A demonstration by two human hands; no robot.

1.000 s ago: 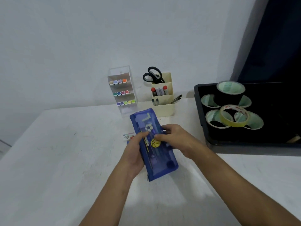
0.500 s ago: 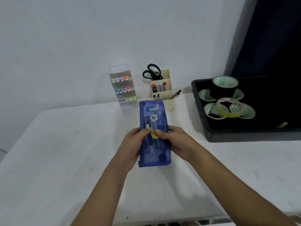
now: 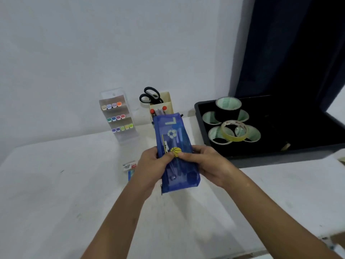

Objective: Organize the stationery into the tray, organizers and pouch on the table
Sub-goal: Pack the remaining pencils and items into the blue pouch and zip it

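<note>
A blue see-through pouch [image 3: 174,139] with ball prints is lifted over the table, long axis pointing away from me. My left hand [image 3: 150,165] grips its left edge and my right hand [image 3: 204,161] grips its right edge, thumbs meeting on the front. Dark items show through its lower part. Two small boxes [image 3: 130,168] lie on the table just left of my left hand.
A clear marker rack [image 3: 117,116] and a cream organizer [image 3: 164,104] with scissors [image 3: 149,95] stand by the wall. A black tray [image 3: 280,156] with several tape rolls [image 3: 232,132] sits at the right. A dark curtain [image 3: 298,43] hangs behind the tray.
The pouch has turned from slanting to nearly straight away from me and is held higher. Both hands keep their grip. The small boxes left of my hand are in sight again.
</note>
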